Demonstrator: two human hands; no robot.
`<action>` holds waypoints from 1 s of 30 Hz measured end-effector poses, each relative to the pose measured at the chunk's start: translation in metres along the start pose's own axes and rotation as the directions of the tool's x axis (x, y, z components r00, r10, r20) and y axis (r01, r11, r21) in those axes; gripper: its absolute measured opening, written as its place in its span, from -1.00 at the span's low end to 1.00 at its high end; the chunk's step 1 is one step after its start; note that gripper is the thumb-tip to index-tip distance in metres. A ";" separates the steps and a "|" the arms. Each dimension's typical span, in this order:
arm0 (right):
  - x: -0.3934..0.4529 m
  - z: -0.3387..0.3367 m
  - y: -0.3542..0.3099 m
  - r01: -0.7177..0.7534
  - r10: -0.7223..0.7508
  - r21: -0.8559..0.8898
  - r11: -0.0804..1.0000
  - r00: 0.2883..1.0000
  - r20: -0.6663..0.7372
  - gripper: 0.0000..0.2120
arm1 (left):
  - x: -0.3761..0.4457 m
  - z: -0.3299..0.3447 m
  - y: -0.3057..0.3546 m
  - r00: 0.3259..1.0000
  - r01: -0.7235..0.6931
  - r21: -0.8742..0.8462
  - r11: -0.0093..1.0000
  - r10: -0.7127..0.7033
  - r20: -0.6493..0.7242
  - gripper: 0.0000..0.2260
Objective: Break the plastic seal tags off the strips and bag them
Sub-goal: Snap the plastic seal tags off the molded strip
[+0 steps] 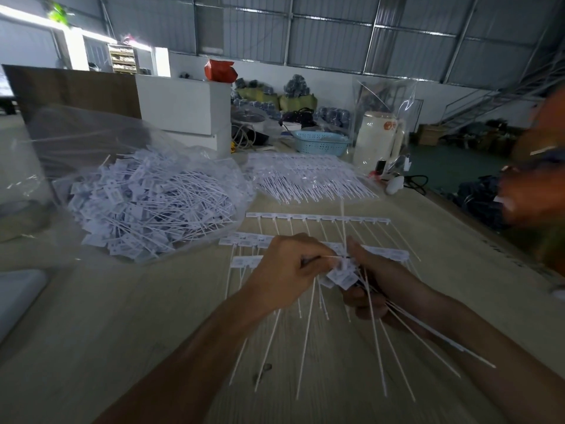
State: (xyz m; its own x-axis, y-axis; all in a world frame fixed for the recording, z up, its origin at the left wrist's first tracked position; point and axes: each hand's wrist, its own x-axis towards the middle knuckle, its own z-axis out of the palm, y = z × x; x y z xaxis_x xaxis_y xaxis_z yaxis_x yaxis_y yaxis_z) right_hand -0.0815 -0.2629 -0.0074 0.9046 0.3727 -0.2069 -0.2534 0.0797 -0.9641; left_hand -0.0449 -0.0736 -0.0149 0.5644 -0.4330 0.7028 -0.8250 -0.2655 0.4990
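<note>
We see matt white plastic seal tags (341, 275), a glossy clear plastic bag (91, 142), and a pale, smooth wood-grain table (153, 316).

— Can you read anything from where you stand?

— No, nothing comes out legibly. The seal tags (342, 275) you hold at the centre carry grey printed blocks, too blurred to make out.

— And the loose ones in the clear bag (146, 203) at your ten o'clock?

— Same grey marks on each, unreadable. The white jug (377, 139) at your one o'clock bears a red round emblem; you cannot tell its characters. Small dark marks run along the worktop (477, 255) edge at three o'clock, too smeared to read.
</note>
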 end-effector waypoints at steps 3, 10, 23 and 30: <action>0.000 -0.003 -0.002 -0.068 0.068 0.010 0.998 0.997 0.048 -0.46 | -0.001 0.003 -0.002 0.997 -0.079 0.081 0.994 0.081 -0.011 -0.90; 0.002 -0.004 -0.004 -0.084 0.085 0.103 0.991 0.996 -0.004 -0.59 | -0.002 0.006 0.006 0.967 -0.250 0.363 0.898 0.251 0.045 -0.95; -0.010 -0.008 -0.012 0.142 -0.149 -0.071 0.987 0.982 -0.118 -0.82 | 0.000 0.001 -0.008 0.986 -0.164 0.330 0.930 0.144 0.082 -0.90; 0.001 -0.008 -0.004 -0.012 0.013 0.028 1.000 0.999 -0.038 -0.54 | -0.004 -0.004 -0.002 0.969 -0.232 0.566 0.791 0.240 0.062 -0.90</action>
State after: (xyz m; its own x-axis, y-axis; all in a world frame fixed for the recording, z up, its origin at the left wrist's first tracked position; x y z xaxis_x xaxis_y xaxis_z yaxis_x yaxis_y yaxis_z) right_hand -0.0765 -0.2699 -0.0050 0.9136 0.3381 -0.2259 -0.2739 0.1011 -0.9564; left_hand -0.0455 -0.0680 -0.0161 0.3470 -0.5368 0.7690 -0.8006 -0.5967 -0.0553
